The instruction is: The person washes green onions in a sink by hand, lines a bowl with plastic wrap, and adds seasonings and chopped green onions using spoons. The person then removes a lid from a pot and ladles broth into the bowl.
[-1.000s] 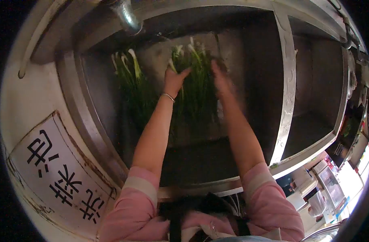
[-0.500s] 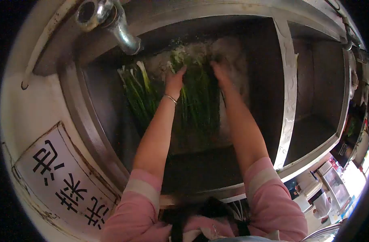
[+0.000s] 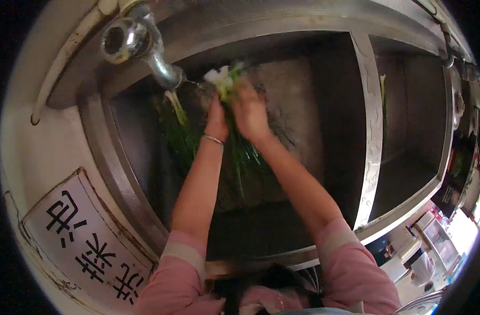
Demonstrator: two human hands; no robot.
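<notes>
Over a deep metal sink (image 3: 345, 136), a bunch of green onions (image 3: 224, 84) is pressed between my two hands, white ends pointing up and away, green leaves trailing down below. My left hand (image 3: 217, 122), with a bracelet at the wrist, closes on the bunch from its left side. From the right, my right hand (image 3: 250, 111) wraps round it, its fingers blurred by motion. More green onions (image 3: 181, 123) lie in the left part of the sink, beside my left hand.
A metal faucet (image 3: 164, 68) reaches over the sink's far left corner. Right of the divider (image 3: 370, 131) is a second basin (image 3: 408, 126) with some green onion against its left wall. A sign (image 3: 87, 231) is on the left ledge. At the far lower right a person (image 3: 423, 268) shows.
My right hand has moved left to meet my left hand. The onions between them have been gathered into a tight bunch and raised. The view has shifted a little.
</notes>
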